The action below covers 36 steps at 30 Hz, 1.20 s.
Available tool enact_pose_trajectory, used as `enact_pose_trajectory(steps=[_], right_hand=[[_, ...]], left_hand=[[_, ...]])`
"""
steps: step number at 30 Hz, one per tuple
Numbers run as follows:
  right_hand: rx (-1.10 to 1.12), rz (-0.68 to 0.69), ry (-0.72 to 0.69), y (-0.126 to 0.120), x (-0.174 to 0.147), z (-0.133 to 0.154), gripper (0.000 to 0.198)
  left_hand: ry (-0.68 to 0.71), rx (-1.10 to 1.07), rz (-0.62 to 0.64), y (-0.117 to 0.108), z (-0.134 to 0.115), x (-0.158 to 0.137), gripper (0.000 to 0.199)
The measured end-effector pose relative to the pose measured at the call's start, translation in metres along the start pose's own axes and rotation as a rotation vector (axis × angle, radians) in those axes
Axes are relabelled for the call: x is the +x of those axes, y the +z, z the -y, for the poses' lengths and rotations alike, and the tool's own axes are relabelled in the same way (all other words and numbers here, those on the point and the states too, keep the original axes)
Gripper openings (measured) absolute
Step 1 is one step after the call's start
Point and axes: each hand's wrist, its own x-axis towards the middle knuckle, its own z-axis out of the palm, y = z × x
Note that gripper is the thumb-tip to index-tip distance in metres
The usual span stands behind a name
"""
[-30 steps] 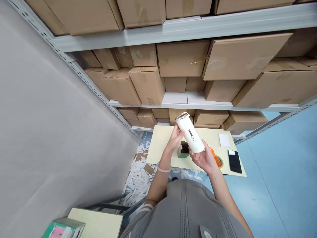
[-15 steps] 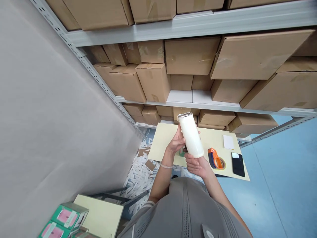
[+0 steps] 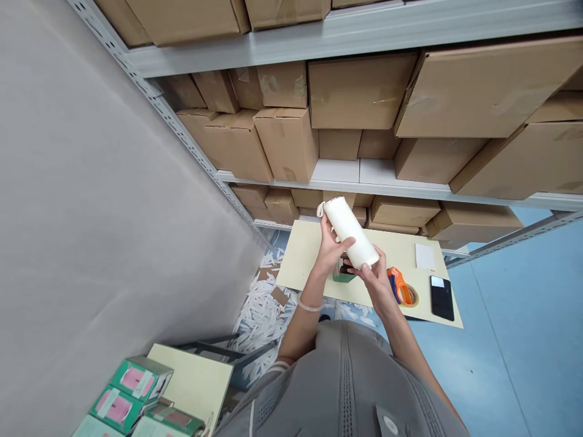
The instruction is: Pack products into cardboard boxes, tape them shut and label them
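Observation:
A white cylindrical bottle or tumbler (image 3: 350, 232) with a small loop at its upper end is held tilted above the pale yellow table. My left hand (image 3: 331, 249) wraps its upper left side, thumb across the front. My right hand (image 3: 372, 278) grips the lower right end. Beneath the hands, partly hidden, a small green box (image 3: 342, 274) stands on the table (image 3: 298, 258). Right of my right hand lie an orange tape dispenser (image 3: 399, 285) and a roll of tape (image 3: 413, 296).
A black phone (image 3: 441, 298) and a white card (image 3: 425, 257) lie at the table's right. Shelves with cardboard boxes (image 3: 355, 91) rise ahead. Shredded paper (image 3: 255, 309) covers the floor at left. Green boxes with pink pictures (image 3: 118, 406) stand on a second table (image 3: 195, 376).
The bottle has tilted further over and turned, its loop now showing at the upper left. My right hand has shifted up and right around its lower end. The view has moved slightly.

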Motion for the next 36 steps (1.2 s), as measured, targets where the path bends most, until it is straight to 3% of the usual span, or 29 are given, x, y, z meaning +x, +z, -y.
enact_pose_trajectory(steps=[5, 9, 13, 16, 23, 31, 36], right_hand=[[0.030, -0.170, -0.100, -0.004, 0.001, -0.003, 0.061], [0.205, -0.134, 0.042, -0.013, 0.000, 0.004, 0.043], [0.358, -0.094, 0.166, -0.019, 0.000, 0.002, 0.034], [0.426, -0.025, 0.262, -0.019, 0.001, -0.004, 0.033], [0.429, 0.080, 0.434, -0.013, -0.001, -0.006, 0.050], [0.290, 0.195, 0.509, -0.011, -0.006, 0.009, 0.087], [0.286, 0.236, 0.471, -0.005, -0.008, 0.018, 0.083]], left_hand=[[-0.103, -0.002, 0.140, 0.007, -0.007, -0.008, 0.124], [-0.084, -0.007, 0.230, 0.001, -0.015, -0.007, 0.102], [-0.109, -0.067, 0.168, -0.003, -0.015, -0.004, 0.083], [-0.134, -0.104, 0.171, -0.004, -0.013, -0.005, 0.083], [-0.216, -0.046, 0.237, -0.010, -0.009, -0.007, 0.104], [-0.252, -0.279, 0.047, -0.012, 0.008, 0.001, 0.064], [-0.361, -0.356, -0.015, -0.007, 0.008, 0.005, 0.060]])
